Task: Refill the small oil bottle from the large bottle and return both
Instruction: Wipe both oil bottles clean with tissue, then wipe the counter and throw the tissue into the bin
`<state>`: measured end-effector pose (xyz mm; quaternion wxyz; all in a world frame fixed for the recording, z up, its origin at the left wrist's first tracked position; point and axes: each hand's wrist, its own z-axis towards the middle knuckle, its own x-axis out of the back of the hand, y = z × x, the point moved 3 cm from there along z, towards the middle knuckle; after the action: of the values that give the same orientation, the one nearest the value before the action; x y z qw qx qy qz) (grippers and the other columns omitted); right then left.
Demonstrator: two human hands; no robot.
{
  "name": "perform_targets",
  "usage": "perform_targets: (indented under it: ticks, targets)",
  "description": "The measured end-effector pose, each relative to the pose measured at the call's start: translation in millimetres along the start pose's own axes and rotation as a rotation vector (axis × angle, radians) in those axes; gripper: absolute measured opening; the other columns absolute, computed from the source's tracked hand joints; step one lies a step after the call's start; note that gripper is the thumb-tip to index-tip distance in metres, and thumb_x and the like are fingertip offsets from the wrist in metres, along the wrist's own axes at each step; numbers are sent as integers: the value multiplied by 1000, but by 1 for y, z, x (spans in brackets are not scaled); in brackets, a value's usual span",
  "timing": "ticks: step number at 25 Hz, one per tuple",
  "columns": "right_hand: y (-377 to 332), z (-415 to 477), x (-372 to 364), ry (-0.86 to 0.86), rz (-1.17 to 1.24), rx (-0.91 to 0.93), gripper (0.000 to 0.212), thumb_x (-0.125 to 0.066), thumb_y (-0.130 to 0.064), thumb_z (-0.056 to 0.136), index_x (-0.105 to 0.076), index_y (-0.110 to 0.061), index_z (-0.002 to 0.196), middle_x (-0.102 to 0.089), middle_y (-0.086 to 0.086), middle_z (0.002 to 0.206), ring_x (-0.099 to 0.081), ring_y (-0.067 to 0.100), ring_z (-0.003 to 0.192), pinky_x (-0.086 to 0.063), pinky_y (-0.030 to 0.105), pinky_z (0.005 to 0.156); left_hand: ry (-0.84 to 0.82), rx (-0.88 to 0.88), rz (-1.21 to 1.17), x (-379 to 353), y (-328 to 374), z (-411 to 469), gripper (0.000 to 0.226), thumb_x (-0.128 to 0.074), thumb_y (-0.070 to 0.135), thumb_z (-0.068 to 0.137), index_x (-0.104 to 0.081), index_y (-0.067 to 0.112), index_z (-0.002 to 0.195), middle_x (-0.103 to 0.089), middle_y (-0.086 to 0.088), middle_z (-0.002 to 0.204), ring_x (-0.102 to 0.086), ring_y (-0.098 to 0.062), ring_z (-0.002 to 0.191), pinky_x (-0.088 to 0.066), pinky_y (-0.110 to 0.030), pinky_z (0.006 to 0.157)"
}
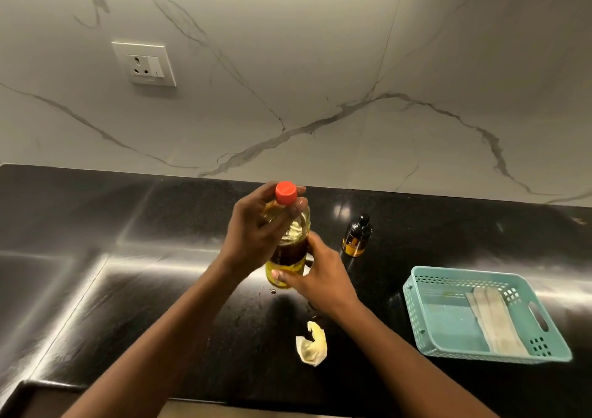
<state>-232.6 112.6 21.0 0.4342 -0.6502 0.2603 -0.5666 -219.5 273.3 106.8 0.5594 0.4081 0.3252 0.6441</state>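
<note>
My left hand curls round the neck of the big bottle, fingertips at its orange cap. My right hand grips the lower body, thumb across the label. The bottle is upright at the counter; whether its base touches, I cannot tell. The small bottle stands capped just to the right, near the basket.

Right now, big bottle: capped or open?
Capped: orange cap sits on the neck of the large bottle; left hand grips there. How tight: cannot tell.
</note>
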Motion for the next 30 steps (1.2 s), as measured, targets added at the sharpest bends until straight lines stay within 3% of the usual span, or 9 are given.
perform_targets:
  ticks: [4, 9, 13, 18, 22, 25, 28, 30]
  targets:
    - [16, 54, 14, 57, -21, -22, 78, -94, -40, 74, -54, -35, 141, -70, -16, 129, -66, 1, 118, -53, 27, 104, -84, 106, -70, -2, -25, 53, 32, -76, 10, 98, -72, 1, 128, -77, -10, 128, -76, -24, 119, -63, -48, 100]
    - [42, 107, 19, 65, -27, -79, 78, -93, -30, 76, -54, -26, 144, -70, -7, 134, -65, 12, 125, -53, 39, 111, -143, 232, -17, -11, -58, 92, 39, -82, 12, 94, -74, 5, 132, -78, -5, 129, -75, -15, 121, -62, -38, 103]
    - [65, 129, 13, 53, -14, -149, 82, -93, -23, 78, -50, -26, 148, -67, -2, 142, -61, 19, 135, -47, 33, 112, -209, 300, 24, -19, -81, 103, 42, -83, 15, 93, -74, 10, 134, -78, 0, 131, -73, -10, 121, -61, -32, 102]
    - [87, 143, 7, 46, 7, -235, 86, -93, -21, 78, -47, -29, 151, -66, -2, 144, -60, 22, 137, -45, 31, 109, -197, 363, 35, -25, -103, 109, 42, -84, 17, 92, -75, 10, 133, -78, -4, 129, -74, -18, 123, -60, -44, 108]
    - [86, 144, 6, 44, 4, -281, 89, -91, -20, 79, -45, -26, 155, -65, 1, 145, -59, 25, 138, -46, 39, 114, -160, 418, 33, -29, -106, 111, 43, -82, 17, 95, -72, 8, 136, -76, -10, 131, -72, -25, 125, -58, -49, 110]
    - [72, 138, 10, 39, -8, -329, 103, -92, -22, 77, -34, -22, 163, -58, 5, 154, -53, 27, 144, -43, 45, 120, -117, 465, 35, -31, -100, 113, 51, -82, 26, 93, -67, 8, 139, -74, -14, 132, -70, -29, 126, -55, -52, 112]
    - [65, 74, 3, 30, -143, -290, 78, -78, -23, 93, -40, -13, 160, -45, 12, 164, -42, 28, 152, -31, 33, 122, -170, 472, 58, -24, -96, 97, 74, -83, 35, 91, -50, 17, 155, -60, -10, 154, -61, -26, 138, -50, -46, 119]
    - [73, -5, -16, -59, -318, -178, 62, -62, -29, 104, -41, -17, 161, -31, 8, 173, -27, 24, 160, -16, 23, 123, -173, 451, 85, -10, -92, 69, 80, -81, 35, 96, -39, 23, 164, -44, -5, 169, -46, -21, 152, -41, -39, 124]
